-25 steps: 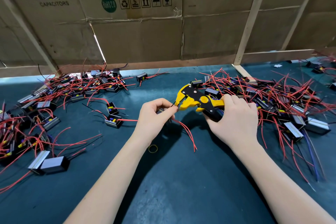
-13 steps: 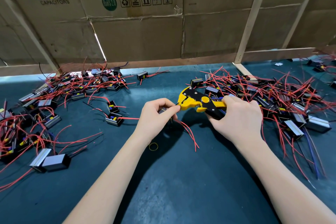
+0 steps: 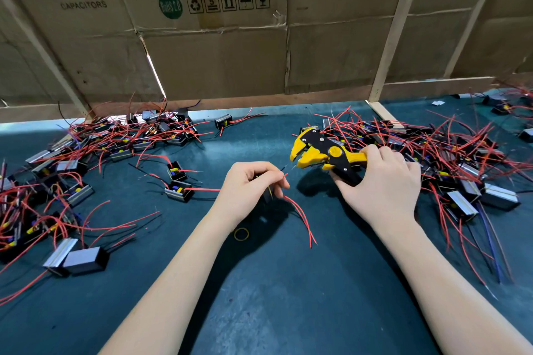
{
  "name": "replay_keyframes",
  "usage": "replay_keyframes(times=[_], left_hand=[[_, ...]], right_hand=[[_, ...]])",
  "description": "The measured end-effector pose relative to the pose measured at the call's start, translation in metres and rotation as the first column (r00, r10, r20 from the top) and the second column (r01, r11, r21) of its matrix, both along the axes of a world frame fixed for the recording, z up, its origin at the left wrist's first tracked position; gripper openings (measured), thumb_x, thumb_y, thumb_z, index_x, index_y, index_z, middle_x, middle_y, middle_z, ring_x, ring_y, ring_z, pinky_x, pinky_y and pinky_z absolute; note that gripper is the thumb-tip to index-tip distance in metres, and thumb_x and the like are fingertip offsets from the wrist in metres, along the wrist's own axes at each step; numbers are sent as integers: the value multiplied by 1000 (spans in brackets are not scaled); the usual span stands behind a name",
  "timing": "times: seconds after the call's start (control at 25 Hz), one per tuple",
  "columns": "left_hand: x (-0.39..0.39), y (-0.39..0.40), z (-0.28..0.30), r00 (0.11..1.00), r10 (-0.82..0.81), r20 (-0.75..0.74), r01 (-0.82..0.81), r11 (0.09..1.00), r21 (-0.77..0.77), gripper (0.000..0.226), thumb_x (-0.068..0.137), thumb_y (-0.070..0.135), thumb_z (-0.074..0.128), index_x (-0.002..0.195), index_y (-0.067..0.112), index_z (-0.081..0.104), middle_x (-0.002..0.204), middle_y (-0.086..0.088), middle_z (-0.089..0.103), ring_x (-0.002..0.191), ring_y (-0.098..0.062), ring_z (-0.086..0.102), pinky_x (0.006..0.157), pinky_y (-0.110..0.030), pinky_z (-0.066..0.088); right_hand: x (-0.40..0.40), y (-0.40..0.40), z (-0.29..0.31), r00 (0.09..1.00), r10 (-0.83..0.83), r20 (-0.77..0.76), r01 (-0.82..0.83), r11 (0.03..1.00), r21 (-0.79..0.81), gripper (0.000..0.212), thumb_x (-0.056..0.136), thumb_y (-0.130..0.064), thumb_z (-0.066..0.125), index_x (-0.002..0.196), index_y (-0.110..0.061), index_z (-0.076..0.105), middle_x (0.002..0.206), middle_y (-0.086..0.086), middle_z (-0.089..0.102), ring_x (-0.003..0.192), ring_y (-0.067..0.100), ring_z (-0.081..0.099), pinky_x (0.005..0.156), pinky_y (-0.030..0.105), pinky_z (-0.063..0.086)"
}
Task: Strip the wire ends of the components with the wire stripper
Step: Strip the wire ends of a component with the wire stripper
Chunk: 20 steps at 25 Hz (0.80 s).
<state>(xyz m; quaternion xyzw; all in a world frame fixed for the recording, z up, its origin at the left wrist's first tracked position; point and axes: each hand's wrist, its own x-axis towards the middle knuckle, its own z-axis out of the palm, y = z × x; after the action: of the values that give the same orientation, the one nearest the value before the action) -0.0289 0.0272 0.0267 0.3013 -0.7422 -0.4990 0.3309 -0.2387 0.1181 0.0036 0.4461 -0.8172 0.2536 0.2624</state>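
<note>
My left hand (image 3: pixel 250 186) holds a small black component (image 3: pixel 266 195), mostly hidden under the fingers, and pinches its red and black wire ends, which point right. Two longer red wires (image 3: pixel 302 217) trail down from it onto the mat. My right hand (image 3: pixel 380 181) grips the handles of the yellow and black wire stripper (image 3: pixel 323 151). Its jaws stand apart, a short gap up and right of the wire tips, with nothing between them.
Heaps of black components with red wires lie at the left (image 3: pixel 95 153) and right (image 3: pixel 450 153) of the dark green mat (image 3: pixel 274 282). A yellow rubber band (image 3: pixel 241 234) lies under my left wrist. Cardboard panels (image 3: pixel 219 60) on wooden slats wall off the back.
The stripper has pulled away to the right from the wire ends and its jaws have opened. My left hand still holds the component, its wire tips now free of the jaws.
</note>
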Motion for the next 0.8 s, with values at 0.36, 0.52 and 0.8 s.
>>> replay_keyframes(times=[0.36,0.52,0.8], left_hand=[[-3,1,-3,997,56,54,-57,998,10,30,90,14,58,65,13,72,57,-5,66,62,-19,56,67,-25,44],[-2,0,-5,996,48,76,-49,999,12,27,86,23,58,64,15,72,57,-4,66,63,-20,57,74,-31,44],[-1,0,-2,997,20,74,-20,1000,8,27,86,20,59,62,18,72,59,-2,67,64,-15,58,72,-29,45]], right_hand=[[10,-3,-1,995,69,-70,-67,997,31,60,68,-64,71,92,-11,61,86,6,61,83,31,57,76,40,32],[12,0,4,993,94,-76,-88,993,79,55,68,-64,72,85,-12,62,80,5,63,79,30,60,71,38,26],[17,5,13,997,74,-15,-72,993,96,53,60,-61,81,55,-13,58,48,5,53,46,31,55,55,25,25]])
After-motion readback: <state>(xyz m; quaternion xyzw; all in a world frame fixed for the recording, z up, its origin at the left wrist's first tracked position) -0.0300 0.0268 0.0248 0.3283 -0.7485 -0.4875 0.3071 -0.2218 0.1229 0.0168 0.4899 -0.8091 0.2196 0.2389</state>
